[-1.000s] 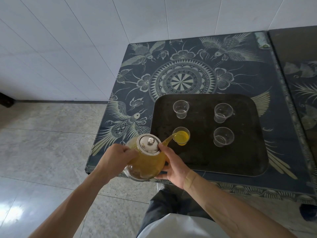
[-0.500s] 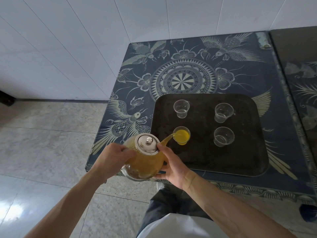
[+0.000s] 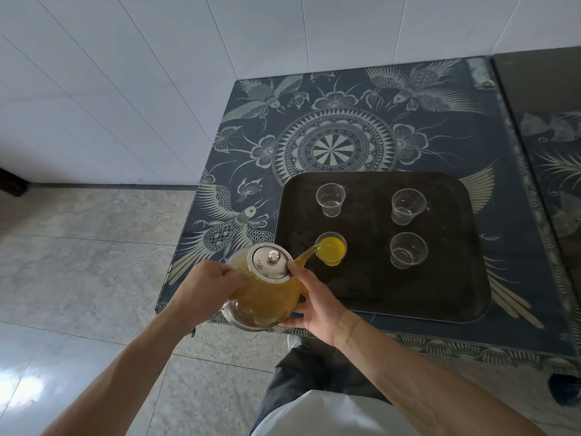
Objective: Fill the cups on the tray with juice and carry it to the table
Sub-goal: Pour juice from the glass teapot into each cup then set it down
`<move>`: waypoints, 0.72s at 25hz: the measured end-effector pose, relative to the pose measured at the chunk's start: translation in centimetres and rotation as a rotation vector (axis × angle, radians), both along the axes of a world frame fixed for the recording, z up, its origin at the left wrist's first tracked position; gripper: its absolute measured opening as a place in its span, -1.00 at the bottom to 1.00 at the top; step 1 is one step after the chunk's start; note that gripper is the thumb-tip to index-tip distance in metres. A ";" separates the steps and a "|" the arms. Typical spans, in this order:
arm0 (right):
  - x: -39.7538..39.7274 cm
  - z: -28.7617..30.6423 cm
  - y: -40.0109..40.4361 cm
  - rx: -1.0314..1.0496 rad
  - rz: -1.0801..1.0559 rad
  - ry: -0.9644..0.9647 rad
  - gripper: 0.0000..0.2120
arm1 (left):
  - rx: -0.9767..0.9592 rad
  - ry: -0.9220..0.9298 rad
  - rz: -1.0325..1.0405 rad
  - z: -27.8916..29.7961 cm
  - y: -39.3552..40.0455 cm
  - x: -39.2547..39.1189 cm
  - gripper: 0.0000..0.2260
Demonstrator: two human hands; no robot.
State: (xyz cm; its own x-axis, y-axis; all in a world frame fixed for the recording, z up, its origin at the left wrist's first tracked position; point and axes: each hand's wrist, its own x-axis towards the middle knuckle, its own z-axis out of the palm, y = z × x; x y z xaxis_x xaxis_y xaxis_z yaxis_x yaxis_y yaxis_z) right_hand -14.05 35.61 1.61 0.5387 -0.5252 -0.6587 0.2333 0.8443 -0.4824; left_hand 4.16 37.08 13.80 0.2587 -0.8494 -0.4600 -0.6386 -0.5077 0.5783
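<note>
A glass teapot (image 3: 265, 298) of orange juice with a steel lid (image 3: 271, 261) is tilted, its spout over the near-left cup (image 3: 331, 248), which holds yellow juice. My left hand (image 3: 206, 287) grips the pot's handle side. My right hand (image 3: 314, 302) cups the pot's body from the right and below, thumb near the lid. Three clear cups stand empty on the black tray (image 3: 446, 294): far left (image 3: 330, 199), far right (image 3: 408, 206), near right (image 3: 408, 250).
The tray lies on a dark blue patterned table (image 3: 339, 99) against a white tiled wall (image 3: 157, 73). A second dark table (image 3: 547, 121) adjoins on the right. Grey tiled floor (image 3: 78, 247) spreads to the left and below; my legs are under the table's near edge.
The juice level in the near-left cup has risen. Pot and both hands have hardly shifted, staying tilted over that cup.
</note>
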 end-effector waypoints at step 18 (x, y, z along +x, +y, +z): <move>-0.4 -0.5 -0.4 0.007 0.021 0.033 -0.08 | 0.026 0.003 0.018 -0.8 -0.6 -0.5 -0.67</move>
State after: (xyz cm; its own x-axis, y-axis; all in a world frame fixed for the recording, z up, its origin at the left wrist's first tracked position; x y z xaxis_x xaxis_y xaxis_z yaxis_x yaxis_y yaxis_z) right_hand -14.45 35.19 1.10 0.5277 -0.5091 -0.6800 0.1997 0.8524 -0.4833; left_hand 3.68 36.50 12.99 0.2723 -0.8323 -0.4829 -0.6278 -0.5340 0.5663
